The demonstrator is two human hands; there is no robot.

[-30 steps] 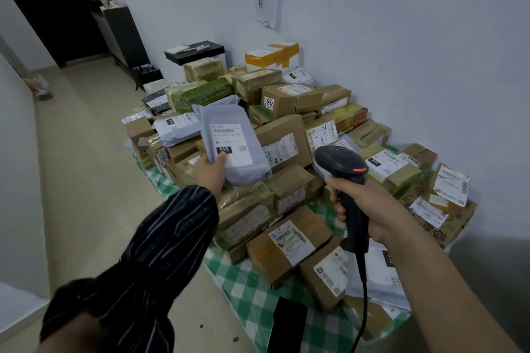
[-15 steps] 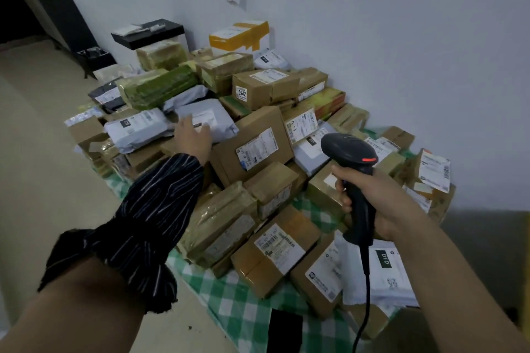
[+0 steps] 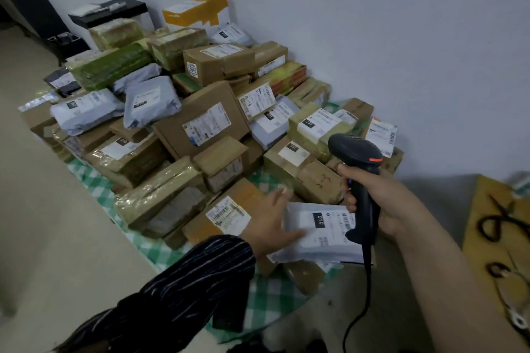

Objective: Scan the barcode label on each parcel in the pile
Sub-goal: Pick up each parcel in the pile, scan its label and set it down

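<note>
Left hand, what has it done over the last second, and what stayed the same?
The left hand let go of the grey bag, leaving it on the far side of the pile, then swung back near. It now rests with fingers spread on the white mailer at the near edge. The right hand gripped the scanner throughout.

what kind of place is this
Most likely a small parcel depot or pickup point. A pile of labelled parcels covers a checked cloth beside the wall, the right hand holds a corded barcode scanner, and the left hand touches a grey mailing bag.
</note>
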